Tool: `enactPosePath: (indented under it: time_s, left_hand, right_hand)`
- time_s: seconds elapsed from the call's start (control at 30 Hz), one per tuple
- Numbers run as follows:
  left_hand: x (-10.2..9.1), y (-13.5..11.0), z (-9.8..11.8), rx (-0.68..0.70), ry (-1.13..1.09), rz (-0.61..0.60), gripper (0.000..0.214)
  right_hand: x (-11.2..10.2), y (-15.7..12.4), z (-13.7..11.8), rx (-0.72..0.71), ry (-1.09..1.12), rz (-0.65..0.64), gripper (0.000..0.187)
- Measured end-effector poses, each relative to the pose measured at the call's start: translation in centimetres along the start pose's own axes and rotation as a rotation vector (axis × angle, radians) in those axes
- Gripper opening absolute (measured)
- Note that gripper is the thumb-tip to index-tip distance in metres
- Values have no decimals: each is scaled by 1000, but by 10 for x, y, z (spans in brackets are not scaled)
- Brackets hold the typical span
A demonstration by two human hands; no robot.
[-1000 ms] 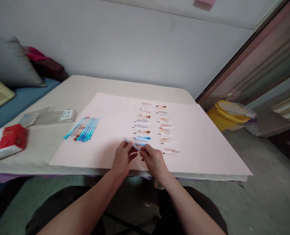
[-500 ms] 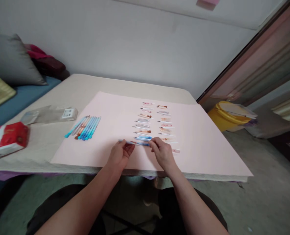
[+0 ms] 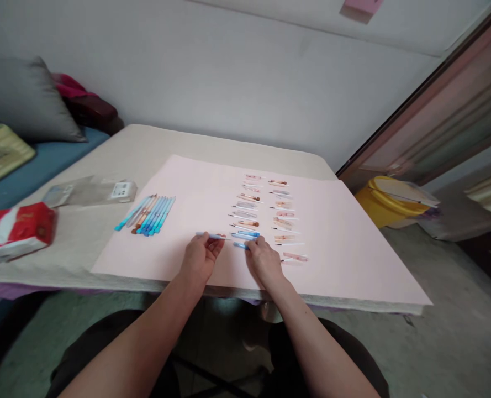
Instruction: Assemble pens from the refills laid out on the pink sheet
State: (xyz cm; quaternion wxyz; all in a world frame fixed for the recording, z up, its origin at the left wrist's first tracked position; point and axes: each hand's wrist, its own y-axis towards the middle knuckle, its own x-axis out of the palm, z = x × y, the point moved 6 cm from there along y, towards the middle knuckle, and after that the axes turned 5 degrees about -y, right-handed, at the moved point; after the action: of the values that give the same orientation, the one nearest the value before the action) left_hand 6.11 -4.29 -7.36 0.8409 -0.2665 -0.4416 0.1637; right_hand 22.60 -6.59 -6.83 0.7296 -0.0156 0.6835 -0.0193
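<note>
Setting down a blue pen part [image 3: 239, 245] looks to be the step in hand; the right hand [image 3: 265, 260] pinches its end, well to the right of the pen bundle [image 3: 149, 216]. Nearer that bundle, also on its right, the left hand [image 3: 198, 257] holds a slim pale-blue piece [image 3: 215, 236]. I can't tell whether the blue part touches the pink sheet [image 3: 353, 254]; the next move seems to call for a gentle release.

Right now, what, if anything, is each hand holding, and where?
The left hand pinches a pale pen piece between its ends. The right hand touches a blue piece at its right end; whether gripped, unclear.
</note>
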Motion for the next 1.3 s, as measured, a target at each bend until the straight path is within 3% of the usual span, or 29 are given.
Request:
enactPosePath:
  time_s: [0.17, 0.47, 1.03, 1.3]
  left_hand:
    - [-3, 3, 0, 34, 10, 20, 8]
    - [-5, 6, 0, 100, 42, 41, 10]
    - [-4, -1, -11, 158, 313, -25, 8]
    - [-3, 0, -11, 181, 356, -52, 12]
  right_hand:
    - [-1, 0, 1, -53, 121, 56, 21]
    - [-26, -10, -2, -198, 409, 240, 14]
    - [-43, -22, -13, -238, 239, 368, 23]
    - [-44, -24, -13, -203, 243, 328, 24]
